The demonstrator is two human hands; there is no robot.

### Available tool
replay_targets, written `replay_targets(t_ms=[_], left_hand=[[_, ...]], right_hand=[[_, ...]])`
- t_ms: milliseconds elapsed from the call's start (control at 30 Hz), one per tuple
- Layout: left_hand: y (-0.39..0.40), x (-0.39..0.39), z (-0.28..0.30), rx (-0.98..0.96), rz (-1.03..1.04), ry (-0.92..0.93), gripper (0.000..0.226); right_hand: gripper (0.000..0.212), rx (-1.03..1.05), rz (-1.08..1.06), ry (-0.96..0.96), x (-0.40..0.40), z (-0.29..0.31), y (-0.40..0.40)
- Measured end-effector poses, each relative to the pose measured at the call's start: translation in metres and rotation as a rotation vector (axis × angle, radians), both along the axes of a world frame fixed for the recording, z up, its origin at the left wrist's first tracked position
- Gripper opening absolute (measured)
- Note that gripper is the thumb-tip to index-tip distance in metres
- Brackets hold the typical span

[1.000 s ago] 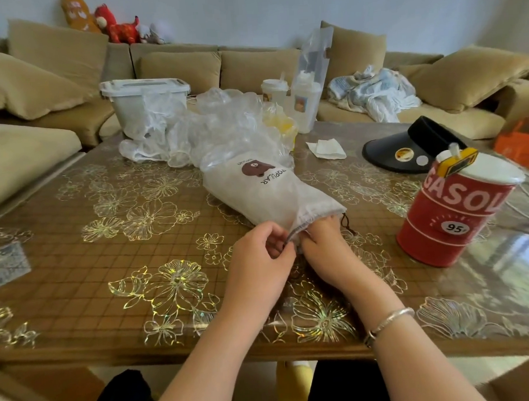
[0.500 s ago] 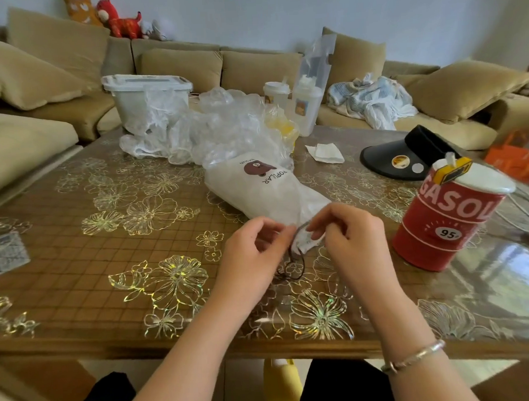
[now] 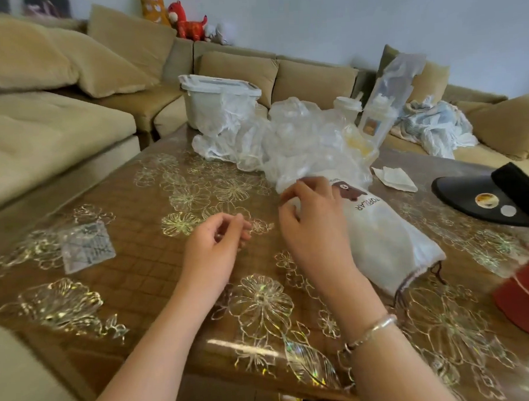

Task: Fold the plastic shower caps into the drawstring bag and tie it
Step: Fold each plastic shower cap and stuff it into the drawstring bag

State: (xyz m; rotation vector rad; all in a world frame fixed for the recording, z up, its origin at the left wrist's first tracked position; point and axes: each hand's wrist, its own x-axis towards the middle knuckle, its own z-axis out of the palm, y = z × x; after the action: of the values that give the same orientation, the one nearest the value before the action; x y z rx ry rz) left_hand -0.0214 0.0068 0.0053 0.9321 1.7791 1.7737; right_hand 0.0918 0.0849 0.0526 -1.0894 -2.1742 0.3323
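The white drawstring bag (image 3: 389, 240) with a brown bear print lies stuffed on the table, its gathered mouth and dark cord (image 3: 403, 291) pointing toward me at the right. My right hand (image 3: 313, 228) lies over the bag's far left end, with thumb and fingers curled round its edge. My left hand (image 3: 213, 248) hovers over the table to the left, fingers loosely curled and holding nothing. A heap of clear plastic shower caps (image 3: 297, 138) sits just behind the bag.
A white lidded tub (image 3: 213, 102), cups and a clear package (image 3: 383, 104) stand behind the heap. A black visor (image 3: 484, 199) and a red tin (image 3: 525, 295) are at the right, a small clear packet (image 3: 86, 247) at the left. Sofas surround the floral table (image 3: 140, 296).
Both hands have let go of the cord at the bag's mouth. My right hand moved up to the bag's far end, my left hand drew away to the left. The view swung left.
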Motion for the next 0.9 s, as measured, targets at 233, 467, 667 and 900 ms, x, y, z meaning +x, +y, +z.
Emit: replay_targets(t_ms=[233, 467, 667, 900], left_hand=[[0.003, -0.050, 0.002, 0.035, -0.002, -0.084, 0.023], [0.003, -0.062, 0.007, 0.039, 0.030, -0.183, 0.016], [-0.002, -0.057, 0.004, 0.017, 0.061, 0.093, 0.060], [-0.018, -0.055, 0.006, 0.015, 0.007, -0.021, 0.048]], right_hand=[[0.037, 0.058, -0.112, -0.567, -0.057, -0.011, 0.039], [0.034, 0.037, 0.088, -0.202, -0.065, -0.021, 0.040], [0.030, -0.549, 0.319, 0.493, -0.031, -0.003, -0.003], [0.023, -0.963, 0.458, 0.926, -0.010, -0.004, -0.004]])
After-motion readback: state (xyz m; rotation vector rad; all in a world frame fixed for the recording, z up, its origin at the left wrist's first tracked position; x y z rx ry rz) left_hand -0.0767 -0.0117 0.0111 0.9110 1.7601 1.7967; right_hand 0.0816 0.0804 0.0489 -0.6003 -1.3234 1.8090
